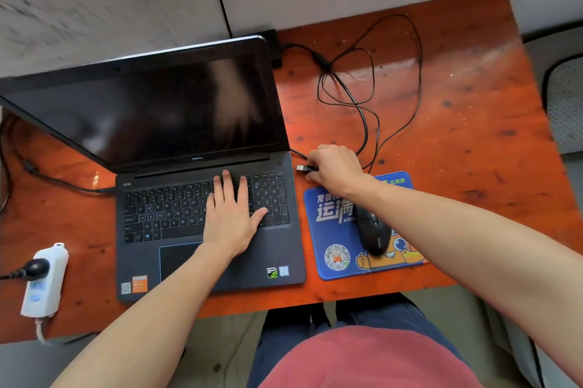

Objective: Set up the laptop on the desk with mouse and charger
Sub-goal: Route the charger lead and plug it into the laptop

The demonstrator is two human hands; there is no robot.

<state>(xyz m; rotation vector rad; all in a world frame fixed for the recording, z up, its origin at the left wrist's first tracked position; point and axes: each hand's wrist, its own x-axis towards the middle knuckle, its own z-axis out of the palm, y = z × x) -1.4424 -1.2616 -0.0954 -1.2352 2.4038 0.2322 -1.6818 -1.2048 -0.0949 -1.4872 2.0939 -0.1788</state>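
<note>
My right hand pinches the silver USB plug just beside the right edge of the open dark grey laptop; my left hand lies flat, open on its keys. Misaligned, the plug could scrape past the port. The black mouse waits on the blue mat.

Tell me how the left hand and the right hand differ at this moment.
The left hand lies flat, fingers spread, on the laptop keyboard; the right hand is curled beside the laptop. The left hand holds nothing; the right hand pinches the USB plug, pointed at the laptop's right edge. Both are bare.
</note>
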